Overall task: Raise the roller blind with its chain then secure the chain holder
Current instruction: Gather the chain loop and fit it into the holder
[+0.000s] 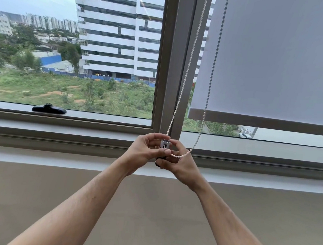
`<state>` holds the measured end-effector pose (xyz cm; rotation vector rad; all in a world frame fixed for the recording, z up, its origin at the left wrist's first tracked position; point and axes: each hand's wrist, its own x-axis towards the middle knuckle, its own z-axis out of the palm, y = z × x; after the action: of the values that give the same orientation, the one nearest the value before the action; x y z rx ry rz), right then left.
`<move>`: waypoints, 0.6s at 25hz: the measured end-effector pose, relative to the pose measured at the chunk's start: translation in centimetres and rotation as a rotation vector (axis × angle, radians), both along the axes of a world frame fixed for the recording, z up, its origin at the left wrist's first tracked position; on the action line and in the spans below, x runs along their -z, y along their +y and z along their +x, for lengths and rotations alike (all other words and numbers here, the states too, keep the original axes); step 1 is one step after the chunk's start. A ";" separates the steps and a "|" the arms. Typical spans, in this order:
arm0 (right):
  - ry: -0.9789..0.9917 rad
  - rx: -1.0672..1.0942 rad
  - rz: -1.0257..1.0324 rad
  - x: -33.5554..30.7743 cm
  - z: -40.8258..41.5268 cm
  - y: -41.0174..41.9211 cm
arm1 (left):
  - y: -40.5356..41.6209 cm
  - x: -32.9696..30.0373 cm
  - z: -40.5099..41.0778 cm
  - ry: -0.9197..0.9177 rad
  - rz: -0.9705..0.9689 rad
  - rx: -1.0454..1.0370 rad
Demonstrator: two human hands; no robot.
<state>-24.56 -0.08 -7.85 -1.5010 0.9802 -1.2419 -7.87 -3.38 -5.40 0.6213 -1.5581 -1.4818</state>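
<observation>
A grey roller blind [274, 57] covers most of the right window pane, and its bottom bar [263, 121] hangs a little above the sill. A white bead chain [186, 74] loops down from the top and ends between my hands. The small white chain holder [164, 143] sits at the bottom of the loop, in front of the window's centre post. My left hand [144, 152] pinches the holder from the left. My right hand [180, 164] grips it from the right and below, with the chain's lower loop draped over its fingers. A dark part shows under the holder.
A black window handle [49, 109] lies on the left pane's lower frame. The grey centre post [176, 61] stands between the two panes. A grey sill ledge [59, 133] runs below them, with a beige wall [150, 208] under it.
</observation>
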 end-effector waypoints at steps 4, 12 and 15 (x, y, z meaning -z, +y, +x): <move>0.060 0.012 -0.004 1.0 -0.2 0.4 | -0.1 0.1 0.0 -0.028 0.014 -0.077; 0.095 0.077 0.025 3.3 -0.7 1.2 | -1.1 1.4 -0.7 -0.075 0.002 -0.223; 0.103 0.087 0.047 4.0 -0.9 1.3 | -1.0 1.9 -1.0 -0.104 -0.018 -0.243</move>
<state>-25.41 1.22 -11.88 -1.5116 1.1462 -1.2032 -8.91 -4.38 -7.34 0.8568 -1.5125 -1.2694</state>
